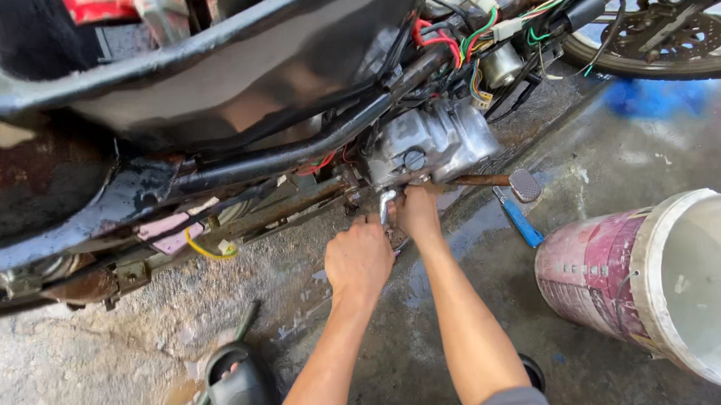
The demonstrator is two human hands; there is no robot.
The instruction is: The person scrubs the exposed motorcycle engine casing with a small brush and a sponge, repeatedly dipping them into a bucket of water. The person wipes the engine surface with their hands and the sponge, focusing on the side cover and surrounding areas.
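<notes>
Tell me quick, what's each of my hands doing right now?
Left hand: closed in a fist around a tool handle under the engine.
Right hand: closed on the silver wrench at the engine's underside.

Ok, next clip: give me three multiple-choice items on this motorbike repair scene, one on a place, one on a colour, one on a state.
1. Where does the blue-handled tool lie?
A. on the wet concrete floor
B. inside the bucket
C. on the wheel

2. What colour is the inside of the tipped plastic bucket?
A. black
B. white
C. green

3. How does the right hand stand?
A. hanging free
B. flat on the floor
C. up against the grey metal engine

A: it lies under the footpeg. B: pale interior shows. C: fingers meet the engine's underside.
</notes>
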